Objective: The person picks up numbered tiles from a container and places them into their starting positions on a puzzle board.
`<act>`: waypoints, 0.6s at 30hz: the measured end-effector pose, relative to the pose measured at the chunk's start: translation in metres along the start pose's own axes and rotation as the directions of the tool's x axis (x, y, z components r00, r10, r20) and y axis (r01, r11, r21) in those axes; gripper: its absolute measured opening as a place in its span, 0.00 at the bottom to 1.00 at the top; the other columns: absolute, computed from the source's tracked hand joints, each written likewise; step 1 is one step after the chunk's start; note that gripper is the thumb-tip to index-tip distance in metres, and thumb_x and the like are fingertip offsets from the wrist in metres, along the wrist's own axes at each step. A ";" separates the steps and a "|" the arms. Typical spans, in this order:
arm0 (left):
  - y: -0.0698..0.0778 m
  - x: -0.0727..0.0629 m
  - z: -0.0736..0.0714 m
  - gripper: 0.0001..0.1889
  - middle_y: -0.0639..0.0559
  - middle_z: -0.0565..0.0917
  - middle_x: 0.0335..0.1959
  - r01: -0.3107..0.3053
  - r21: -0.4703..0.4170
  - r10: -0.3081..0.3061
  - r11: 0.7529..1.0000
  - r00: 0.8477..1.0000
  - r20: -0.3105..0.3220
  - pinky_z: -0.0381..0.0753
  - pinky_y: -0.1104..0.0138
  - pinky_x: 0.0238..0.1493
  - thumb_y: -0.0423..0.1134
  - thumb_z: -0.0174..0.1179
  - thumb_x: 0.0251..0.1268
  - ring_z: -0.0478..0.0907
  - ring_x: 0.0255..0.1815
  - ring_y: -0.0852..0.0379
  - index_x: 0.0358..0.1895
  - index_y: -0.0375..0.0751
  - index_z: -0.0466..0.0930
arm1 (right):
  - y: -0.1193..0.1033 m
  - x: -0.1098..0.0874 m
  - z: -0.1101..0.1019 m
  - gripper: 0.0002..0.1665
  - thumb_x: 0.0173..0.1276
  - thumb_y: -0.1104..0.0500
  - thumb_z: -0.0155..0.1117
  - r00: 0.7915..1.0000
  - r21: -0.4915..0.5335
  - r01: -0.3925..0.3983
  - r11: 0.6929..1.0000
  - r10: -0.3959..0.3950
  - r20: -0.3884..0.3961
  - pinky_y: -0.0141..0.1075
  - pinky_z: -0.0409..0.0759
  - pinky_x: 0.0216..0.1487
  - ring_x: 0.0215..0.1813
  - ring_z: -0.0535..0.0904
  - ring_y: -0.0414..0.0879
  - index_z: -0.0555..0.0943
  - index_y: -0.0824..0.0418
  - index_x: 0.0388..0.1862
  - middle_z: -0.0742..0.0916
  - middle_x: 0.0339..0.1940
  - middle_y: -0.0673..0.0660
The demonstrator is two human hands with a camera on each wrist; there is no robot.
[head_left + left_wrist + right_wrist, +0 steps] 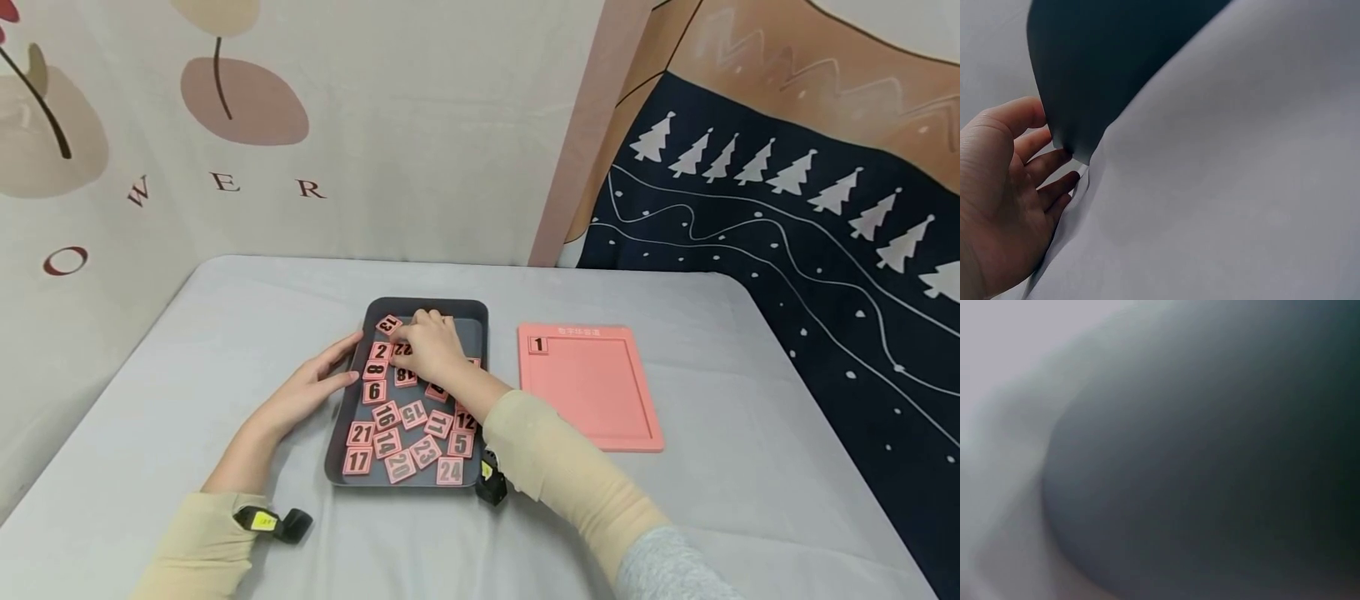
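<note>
A dark grey tray (471, 333) lies on the table, holding several pink number tiles, among them a 6 tile (374, 392) and a 24 tile (450, 471). Against the tray's left side rests my left hand (306, 393), thumb and fingers extended; the left wrist view also shows this hand (1013, 187) at the dark tray edge (1085, 81). My right hand (433, 346) reaches into the tray's upper part, its fingers bent over the 22 tile (402, 350) and close to the 2 tile (380, 351). Whether it pinches a tile is hidden. The right wrist view is blurred.
Right of the tray lies a pink number board (585, 392) with a raised rim, a 1 tile (537, 345) in its top left corner. A white cloth (712, 500) covers the table. Printed curtains (450, 167) hang behind it.
</note>
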State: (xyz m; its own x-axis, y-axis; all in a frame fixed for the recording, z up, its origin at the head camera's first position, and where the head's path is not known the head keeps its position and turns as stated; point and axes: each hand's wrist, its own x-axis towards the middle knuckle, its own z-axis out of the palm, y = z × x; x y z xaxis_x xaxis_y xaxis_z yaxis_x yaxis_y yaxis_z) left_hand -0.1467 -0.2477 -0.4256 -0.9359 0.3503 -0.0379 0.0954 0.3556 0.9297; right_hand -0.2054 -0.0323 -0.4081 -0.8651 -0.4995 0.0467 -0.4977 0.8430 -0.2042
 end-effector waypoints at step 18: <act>-0.001 0.000 -0.002 0.34 0.42 0.51 0.76 -0.001 -0.012 0.001 1.000 1.000 -0.004 0.41 0.43 0.69 0.38 0.53 0.71 0.44 0.75 0.40 0.76 0.44 0.51 | -0.007 -0.004 0.000 0.19 0.64 0.38 0.63 0.999 0.039 0.028 0.999 -0.027 -0.036 0.37 0.64 0.49 0.45 0.66 0.41 0.84 0.41 0.50 0.74 0.42 0.46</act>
State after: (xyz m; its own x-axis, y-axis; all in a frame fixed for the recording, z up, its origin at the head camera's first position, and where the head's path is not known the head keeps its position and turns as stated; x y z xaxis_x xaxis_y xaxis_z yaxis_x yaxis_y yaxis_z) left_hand -0.1476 -0.2499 -0.4261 -0.9371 0.3471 -0.0357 0.0923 0.3451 0.9340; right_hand -0.1982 -0.0358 -0.4072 -0.8530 -0.5146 0.0873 -0.5193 0.8200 -0.2408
